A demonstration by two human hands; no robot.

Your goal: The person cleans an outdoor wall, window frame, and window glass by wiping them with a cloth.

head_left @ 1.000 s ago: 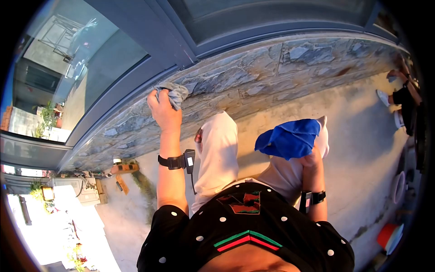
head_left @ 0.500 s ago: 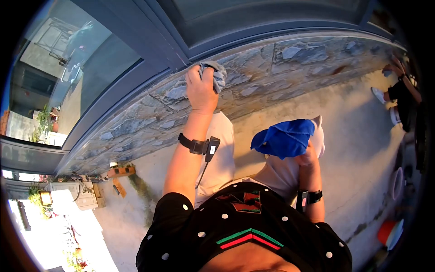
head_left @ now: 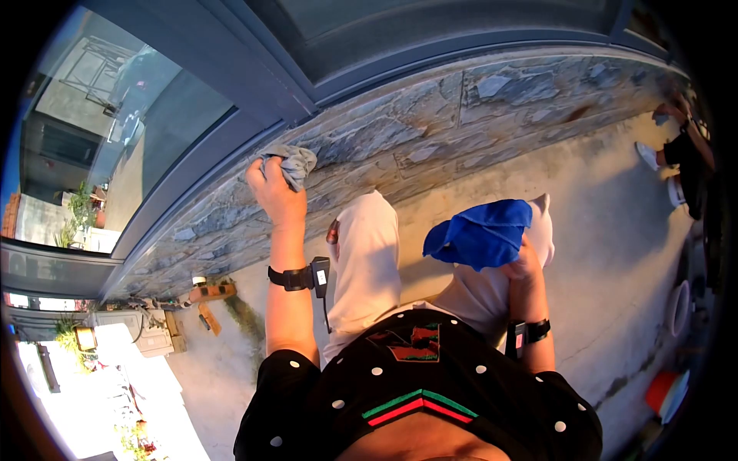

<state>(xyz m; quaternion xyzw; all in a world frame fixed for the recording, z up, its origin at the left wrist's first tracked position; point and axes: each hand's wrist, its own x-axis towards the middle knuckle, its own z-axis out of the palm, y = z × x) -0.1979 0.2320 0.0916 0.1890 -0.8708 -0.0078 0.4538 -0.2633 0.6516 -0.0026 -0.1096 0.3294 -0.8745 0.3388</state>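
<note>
My left hand [head_left: 278,198] is closed on a crumpled grey cloth [head_left: 294,164], at the top of the stone wall [head_left: 361,138] just below the grey window frame [head_left: 261,100]. A blue cloth [head_left: 483,233] hangs bunched from my right hand [head_left: 526,263], whose fingers are partly hidden behind it. My right hand is beside my right knee, away from the wall. Both wrists carry a black strap with a small device.
Window glass [head_left: 165,115] reflects a yard at the upper left. Orange bricks [head_left: 212,292] lie on the concrete floor [head_left: 584,230] near the wall's left end. At the right edge are another person [head_left: 686,157], a pale basin [head_left: 679,307] and a red bucket [head_left: 659,393].
My left hand, with the grey cloth, has moved left and down along the top of the wall since half a second ago. My right hand and the blue cloth have hardly moved.
</note>
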